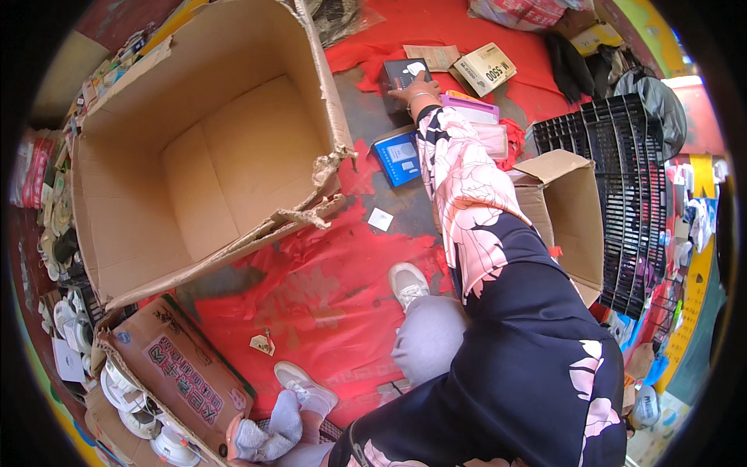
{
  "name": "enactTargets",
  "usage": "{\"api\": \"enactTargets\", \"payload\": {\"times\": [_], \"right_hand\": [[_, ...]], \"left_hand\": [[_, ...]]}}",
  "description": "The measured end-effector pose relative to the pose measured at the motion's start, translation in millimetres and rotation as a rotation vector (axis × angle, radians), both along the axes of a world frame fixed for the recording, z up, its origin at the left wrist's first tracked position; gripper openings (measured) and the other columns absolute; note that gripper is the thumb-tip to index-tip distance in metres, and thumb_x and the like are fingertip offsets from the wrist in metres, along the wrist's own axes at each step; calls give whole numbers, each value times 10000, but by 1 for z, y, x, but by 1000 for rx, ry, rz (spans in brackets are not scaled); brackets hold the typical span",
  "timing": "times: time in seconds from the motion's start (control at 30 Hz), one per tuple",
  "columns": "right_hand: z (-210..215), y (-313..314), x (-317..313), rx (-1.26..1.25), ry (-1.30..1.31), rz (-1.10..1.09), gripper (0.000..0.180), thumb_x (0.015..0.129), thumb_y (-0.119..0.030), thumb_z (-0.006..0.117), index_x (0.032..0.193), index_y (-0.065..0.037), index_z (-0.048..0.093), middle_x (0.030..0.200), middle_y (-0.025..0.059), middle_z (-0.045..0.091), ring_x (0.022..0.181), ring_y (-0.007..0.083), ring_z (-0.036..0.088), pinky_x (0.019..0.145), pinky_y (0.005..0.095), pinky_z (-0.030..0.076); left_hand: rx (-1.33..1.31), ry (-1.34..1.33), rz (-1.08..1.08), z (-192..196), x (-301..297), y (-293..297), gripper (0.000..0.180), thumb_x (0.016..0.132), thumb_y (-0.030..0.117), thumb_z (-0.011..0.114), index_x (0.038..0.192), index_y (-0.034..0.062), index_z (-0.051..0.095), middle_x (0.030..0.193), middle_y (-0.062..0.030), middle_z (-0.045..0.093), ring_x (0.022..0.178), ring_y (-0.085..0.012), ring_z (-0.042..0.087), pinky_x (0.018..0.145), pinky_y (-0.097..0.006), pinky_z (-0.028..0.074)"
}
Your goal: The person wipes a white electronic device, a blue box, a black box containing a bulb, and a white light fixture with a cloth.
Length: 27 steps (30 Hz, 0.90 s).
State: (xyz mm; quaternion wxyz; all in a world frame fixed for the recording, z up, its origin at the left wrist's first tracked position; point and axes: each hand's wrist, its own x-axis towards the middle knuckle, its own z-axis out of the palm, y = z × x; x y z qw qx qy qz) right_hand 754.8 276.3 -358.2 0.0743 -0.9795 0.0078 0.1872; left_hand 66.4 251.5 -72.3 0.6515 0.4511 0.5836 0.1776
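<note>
My right arm, in a black and pink floral sleeve, stretches far forward. At its end my right hand (419,92) grips the near edge of a small black box (401,71). Just nearer lies a blue box (400,159) with a white device pictured on it. Beside the hand are a purple flat pack (476,109) and a cream carton (489,68). At the lower left my left hand (233,437) is closed on a grey-blue cloth (269,430), which hides most of its fingers.
A big open cardboard box (226,163) with a torn rim stands at left. Below it, a printed carton (179,366) sits beside white round fixtures (128,397). At right are a smaller open carton (572,210) and black plastic grating (622,194). Torn red sheeting (311,296) covers the floor.
</note>
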Motion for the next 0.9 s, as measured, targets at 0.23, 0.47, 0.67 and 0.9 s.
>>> {"api": "enactTargets", "payload": {"times": [0.23,0.47,0.67,0.9], "right_hand": [[13,-9,-16,202,-68,-95,994,567,-512,757,1365,-119,315,1275,225,470,1184,377,468,972,415,401],[65,-44,-40,799,-138,-339,838,570,-417,764,1221,12,457,1171,228,558,1067,317,563,915,349,434],[149,-115,-131,1273,-122,-176,755,642,-323,756,1239,20,447,1092,156,589,981,233,572,855,319,445],[288,-236,-316,1417,603,169,835,731,-238,733,1376,12,265,989,101,592,963,164,555,871,296,406]], "left_hand": [[399,408,-422,22,31,-5,303,918,170,437,1033,-58,602,1110,-199,585,1040,-270,556,869,-370,473],[188,94,-494,3,-8,-27,389,810,-35,465,1195,-58,509,1233,-170,513,1074,-241,527,891,-338,451],[276,133,-723,10,-9,-60,417,824,-11,518,1239,-32,487,1233,-171,512,1083,-243,522,900,-330,450],[272,-49,-630,31,2,-118,474,674,11,625,1143,-20,568,1135,-125,570,991,-178,556,777,-288,468]]}}
